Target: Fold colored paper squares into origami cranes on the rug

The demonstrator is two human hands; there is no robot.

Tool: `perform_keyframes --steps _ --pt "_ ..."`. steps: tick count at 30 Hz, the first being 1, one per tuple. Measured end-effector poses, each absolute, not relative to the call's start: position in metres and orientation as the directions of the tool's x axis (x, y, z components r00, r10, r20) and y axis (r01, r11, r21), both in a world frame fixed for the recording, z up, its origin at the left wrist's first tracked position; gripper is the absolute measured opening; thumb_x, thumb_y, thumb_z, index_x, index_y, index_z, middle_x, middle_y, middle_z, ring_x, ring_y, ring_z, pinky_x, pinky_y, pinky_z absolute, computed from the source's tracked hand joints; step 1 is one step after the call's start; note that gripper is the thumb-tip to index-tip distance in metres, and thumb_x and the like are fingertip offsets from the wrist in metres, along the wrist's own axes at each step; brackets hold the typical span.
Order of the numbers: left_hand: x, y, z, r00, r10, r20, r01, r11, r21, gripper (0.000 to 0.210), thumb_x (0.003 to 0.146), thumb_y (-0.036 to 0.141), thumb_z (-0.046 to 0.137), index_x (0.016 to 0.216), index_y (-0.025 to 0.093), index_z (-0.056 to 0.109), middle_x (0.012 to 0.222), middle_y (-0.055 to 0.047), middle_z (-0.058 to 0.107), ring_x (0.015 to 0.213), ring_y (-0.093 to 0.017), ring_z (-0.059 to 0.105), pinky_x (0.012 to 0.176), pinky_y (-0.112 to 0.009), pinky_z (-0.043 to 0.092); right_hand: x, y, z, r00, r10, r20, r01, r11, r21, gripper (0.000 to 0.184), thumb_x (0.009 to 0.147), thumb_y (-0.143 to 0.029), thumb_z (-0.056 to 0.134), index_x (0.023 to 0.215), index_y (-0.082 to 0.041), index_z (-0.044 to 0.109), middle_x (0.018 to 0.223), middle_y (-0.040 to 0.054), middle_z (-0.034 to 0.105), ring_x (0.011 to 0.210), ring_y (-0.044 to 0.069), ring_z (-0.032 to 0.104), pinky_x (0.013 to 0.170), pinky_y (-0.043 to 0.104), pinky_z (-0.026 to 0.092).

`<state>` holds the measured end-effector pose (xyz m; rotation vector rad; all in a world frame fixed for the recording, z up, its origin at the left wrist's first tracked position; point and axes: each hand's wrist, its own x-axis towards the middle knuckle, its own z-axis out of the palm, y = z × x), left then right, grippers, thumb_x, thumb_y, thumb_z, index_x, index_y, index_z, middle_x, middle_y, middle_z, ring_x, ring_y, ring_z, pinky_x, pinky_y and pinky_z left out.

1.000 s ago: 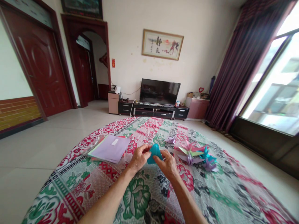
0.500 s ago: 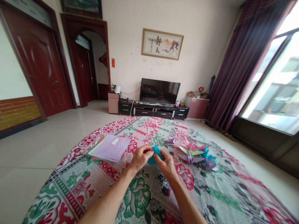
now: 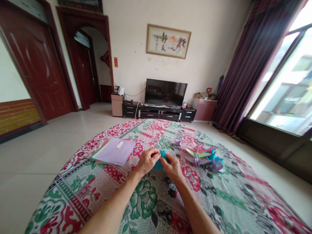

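Observation:
A piece of blue origami paper (image 3: 158,164) is held between my two hands, above the middle of the table. My left hand (image 3: 148,160) pinches its left side with thumb and fingers. On the other side, my right hand (image 3: 172,166) grips the right part, thumb toward the front. Part of the paper is bent upward between the fingertips; its lower part hangs beneath them. The fingers hide much of its folds. To the right of my hands lie several folded paper cranes (image 3: 197,160) in pink, green, purple and blue.
A stack of coloured paper sheets (image 3: 114,152), purple on top, lies to the left. One small purple crane (image 3: 177,142) sits farther back. The round table has a flowered tablecloth (image 3: 143,198). Beyond its far edge, a television (image 3: 166,93) stands on a low cabinet (image 3: 151,115).
The blue paper's upper part has changed shape between my fingers and looks narrower, with more of the lower part showing flat. Both hands keep their grip. The view has shifted slightly.

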<state>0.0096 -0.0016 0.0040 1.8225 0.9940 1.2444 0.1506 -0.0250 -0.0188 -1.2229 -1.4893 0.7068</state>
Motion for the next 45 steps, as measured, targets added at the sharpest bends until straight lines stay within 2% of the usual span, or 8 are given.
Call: perform_keyframes --steps 5,11,17,21,28,36,42,45 --pt "0.008 -0.001 0.002 0.245 0.871 0.425 0.253 -0.481 0.840 0.019 0.075 0.030 0.056 0.083 0.017 0.067 0.076 -0.003 0.068 0.068 -0.014 0.060 0.065 -0.021 0.046 0.151 -0.027 -0.019 0.049 0.946 0.320 0.342 0.285 -0.895 0.032 0.077 -0.045 0.051 0.076 -0.015 0.061 0.059 -0.0024 0.047 0.054 0.009 0.041 0.049 0.019 0.035" --pt "0.008 -0.001 0.002 0.268 0.851 0.452 0.290 -0.519 0.804 0.021 0.077 0.032 0.055 0.082 0.017 0.070 0.083 -0.006 0.069 0.076 -0.016 0.062 0.070 -0.023 0.046 0.153 -0.026 -0.024 0.013 0.940 0.342 0.273 0.325 -0.905 0.029 0.076 -0.042 0.053 0.079 -0.014 0.061 0.061 -0.0026 0.048 0.054 0.009 0.040 0.050 0.019 0.037" --pt "0.010 0.001 0.010 0.260 0.883 0.390 0.322 -0.460 0.827 0.027 0.077 0.037 0.052 0.078 0.015 0.068 0.069 -0.002 0.066 0.065 -0.014 0.057 0.060 -0.021 0.043 0.151 -0.027 -0.020 0.050 0.925 0.376 0.307 0.344 -0.887 0.025 0.076 -0.039 0.053 0.076 -0.015 0.061 0.061 -0.0023 0.049 0.055 0.009 0.042 0.052 0.019 0.038" --pt "0.011 0.000 0.021 0.260 0.889 0.376 0.339 -0.449 0.827 0.028 0.076 0.039 0.052 0.068 0.015 0.065 0.059 0.000 0.060 0.057 -0.012 0.052 0.053 -0.020 0.037 0.153 -0.028 -0.011 0.007 0.914 0.405 0.309 0.384 -0.870 0.022 0.077 -0.035 0.052 0.074 -0.014 0.060 0.060 -0.0030 0.047 0.055 0.008 0.040 0.051 0.019 0.037" --pt "0.013 0.001 0.030 0.285 0.893 0.350 0.315 -0.432 0.845 0.024 0.072 0.035 0.052 0.072 0.016 0.067 0.065 0.000 0.063 0.060 -0.012 0.053 0.057 -0.021 0.039 0.158 -0.029 -0.002 -0.040 0.924 0.380 0.324 0.372 -0.870 0.019 0.075 -0.033 0.053 0.072 -0.015 0.060 0.057 -0.0037 0.044 0.052 0.008 0.037 0.047 0.017 0.034" --pt "0.010 0.010 0.033 0.381 0.897 0.223 0.372 -0.370 0.852 0.021 0.068 0.031 0.051 0.064 0.014 0.064 0.051 0.003 0.052 0.050 -0.009 0.042 0.048 -0.020 0.032 0.164 -0.032 0.001 -0.082 0.935 0.345 0.396 0.348 -0.850 0.020 0.072 -0.029 0.054 0.057 -0.016 0.052 0.051 -0.0053 0.037 0.049 0.007 0.032 0.044 0.017 0.025" --pt "0.012 0.013 0.028 0.322 0.897 0.302 0.448 -0.426 0.786 0.016 0.065 0.025 0.051 0.060 0.015 0.062 0.054 0.002 0.055 0.054 -0.010 0.046 0.051 -0.020 0.034 0.163 -0.034 0.003 -0.084 0.936 0.342 0.435 0.344 -0.832 0.018 0.070 -0.028 0.053 0.056 -0.016 0.052 0.050 -0.0062 0.036 0.048 0.006 0.031 0.043 0.017 0.024" --pt "0.013 0.014 0.027 0.328 0.897 0.297 0.440 -0.423 0.792 0.018 0.067 0.028 0.051 0.060 0.015 0.063 0.053 0.002 0.054 0.053 -0.010 0.046 0.051 -0.020 0.034 0.164 -0.032 0.001 -0.088 0.938 0.335 0.424 0.340 -0.839 0.018 0.070 -0.027 0.053 0.056 -0.017 0.051 0.050 -0.0062 0.036 0.048 0.006 0.030 0.043 0.017 0.025"
